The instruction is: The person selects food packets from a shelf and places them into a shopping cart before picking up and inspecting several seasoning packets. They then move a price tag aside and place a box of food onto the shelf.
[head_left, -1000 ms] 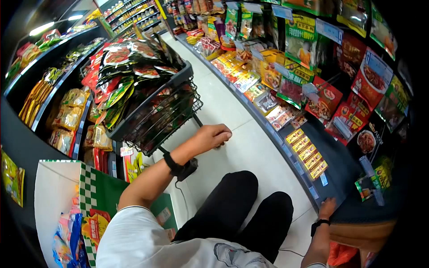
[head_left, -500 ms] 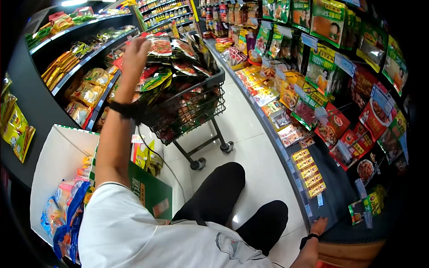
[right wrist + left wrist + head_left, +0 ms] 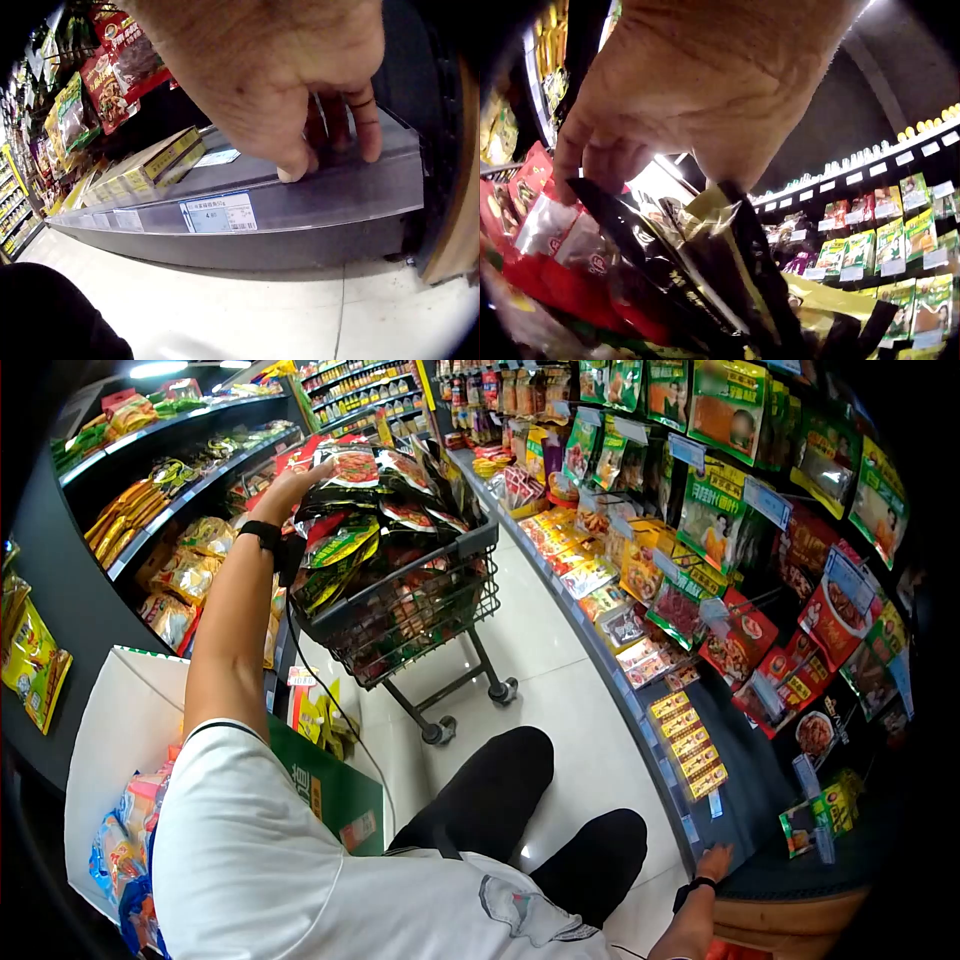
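Note:
My left hand (image 3: pixel 288 490) reaches into the top of the heaped shopping cart (image 3: pixel 462 546). In the left wrist view, its thumb and fingers grip the upper edges of black food packets (image 3: pixel 671 259), and red packets (image 3: pixel 577 285) lie beside them. Part of the grip is hidden behind the hand. At the lower right, my right hand (image 3: pixel 714 862) rests on the front edge of a low dark shelf (image 3: pixel 322 199), with nothing held. Its thumb and fingers touch the shelf lip near a price label (image 3: pixel 217 214). A row of small yellow boxes (image 3: pixel 688 745) lies further along that shelf.
Hanging packets (image 3: pixel 715 510) line the rack on the right. Curved shelves (image 3: pixel 150 525) of bagged goods stand on the left. A white and green display bin (image 3: pixel 125 710) is beside my left side. A cable (image 3: pixel 340 710) hangs from my left wrist.
My left hand moved from above the floor up and forward to the cart, then lowered onto the packets. The right hand stayed at the shelf edge. The head view turned left.

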A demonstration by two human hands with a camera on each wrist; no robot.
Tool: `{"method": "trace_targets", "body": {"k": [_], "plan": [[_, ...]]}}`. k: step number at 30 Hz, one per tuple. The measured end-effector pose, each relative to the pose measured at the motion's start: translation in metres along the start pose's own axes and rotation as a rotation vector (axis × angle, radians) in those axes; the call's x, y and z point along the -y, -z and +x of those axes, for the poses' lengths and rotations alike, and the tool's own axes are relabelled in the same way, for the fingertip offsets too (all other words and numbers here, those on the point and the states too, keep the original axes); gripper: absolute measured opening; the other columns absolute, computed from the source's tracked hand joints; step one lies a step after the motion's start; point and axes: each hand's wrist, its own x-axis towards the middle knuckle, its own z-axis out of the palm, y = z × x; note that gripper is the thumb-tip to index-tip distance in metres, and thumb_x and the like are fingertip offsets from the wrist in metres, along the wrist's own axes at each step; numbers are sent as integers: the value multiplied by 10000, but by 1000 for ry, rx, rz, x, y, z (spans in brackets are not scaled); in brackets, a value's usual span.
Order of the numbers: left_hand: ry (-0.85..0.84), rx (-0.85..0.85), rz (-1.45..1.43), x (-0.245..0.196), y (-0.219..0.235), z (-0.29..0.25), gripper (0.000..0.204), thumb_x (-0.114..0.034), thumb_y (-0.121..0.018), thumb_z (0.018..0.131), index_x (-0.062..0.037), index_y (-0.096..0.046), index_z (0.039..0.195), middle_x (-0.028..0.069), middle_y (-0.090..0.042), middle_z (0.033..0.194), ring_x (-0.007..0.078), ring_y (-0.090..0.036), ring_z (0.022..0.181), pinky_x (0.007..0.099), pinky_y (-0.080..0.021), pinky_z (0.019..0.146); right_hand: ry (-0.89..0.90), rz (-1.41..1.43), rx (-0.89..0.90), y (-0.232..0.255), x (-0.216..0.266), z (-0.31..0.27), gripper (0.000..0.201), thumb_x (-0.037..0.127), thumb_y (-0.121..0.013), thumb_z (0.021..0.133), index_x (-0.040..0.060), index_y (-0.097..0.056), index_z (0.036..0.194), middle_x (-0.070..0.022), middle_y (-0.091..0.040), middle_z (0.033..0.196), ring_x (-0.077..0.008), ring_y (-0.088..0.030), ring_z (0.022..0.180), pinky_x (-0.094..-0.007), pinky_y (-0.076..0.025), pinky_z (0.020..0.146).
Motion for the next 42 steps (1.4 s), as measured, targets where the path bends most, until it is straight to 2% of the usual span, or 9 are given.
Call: {"method": "trace_targets", "body": {"k": [3,9,14,21,28,34,39,41,42], "plan": [[-56,4,2,20,2,23,856,-777,-671,713,-50,-686,1165,142,-652,1119,275,-583,1065,463,-415,898,-65,36,7,-17,-4,9,231,45,-749,796,-30,-670,999,-210,-579,1212,-396,-569,1098,-444,-477,991],[113,213,-201,-17,-3,-28,745,-751,-720,710,-105,-712,1081,34,-670,860,160,-584,772,307,-388,739,-42,15,3,4,8,-2,261,43,-735,809,-50,-665,1042,-248,-559,1275,-402,-548,1159,-442,-460,1030],[134,249,-542,17,-9,19,317,-360,-740,895,-71,-694,1017,56,-716,861,147,-699,758,329,-556,686,-130,127,-40,-1,8,-3,234,47,-734,810,-42,-676,1018,-232,-564,1263,-405,-541,1173,-442,-463,1032],[131,150,-530,-11,-10,-26,342,-370,-767,858,-69,-684,999,36,-713,845,138,-694,662,285,-589,589,-144,124,0,2,8,-3,246,55,-729,814,-42,-671,1033,-205,-538,1259,-414,-548,1160,-451,-492,997],[111,123,-402,21,-14,9,488,-453,-784,825,6,-704,971,63,-714,853,168,-682,663,292,-533,533,-153,73,-10,17,20,-9,243,45,-727,822,-27,-670,1046,-197,-535,1253,-406,-560,1147,-443,-503,988],[-16,-188,355,11,-9,18,1032,-665,-775,707,196,-540,1226,294,-645,1140,357,-646,1052,439,-511,876,-175,51,-18,8,14,-7,261,45,-729,824,-6,-668,1072,-192,-542,1259,-382,-559,1149,-426,-520,966],[-63,4,-33,42,-14,50,1113,-671,-776,704,213,-461,1302,320,-624,1182,357,-578,1196,412,-452,982,-141,65,-39,5,12,-7,251,50,-723,824,-9,-681,1064,-188,-557,1235,-378,-558,1146,-438,-504,983],[-81,51,-174,27,-14,27,1023,-604,-803,726,184,-490,1297,271,-635,1189,306,-622,1131,386,-498,906,-152,89,-12,9,13,-8,276,51,-719,825,-24,-670,1086,-192,-556,1229,-386,-556,1143,-442,-494,989],[-41,87,-261,10,-13,3,729,-515,-780,798,94,-605,1156,143,-663,1008,199,-626,893,314,-481,752,-156,99,2,11,13,-9,289,52,-718,826,-31,-664,1097,-194,-556,1225,-390,-555,1141,-444,-489,991]]}}
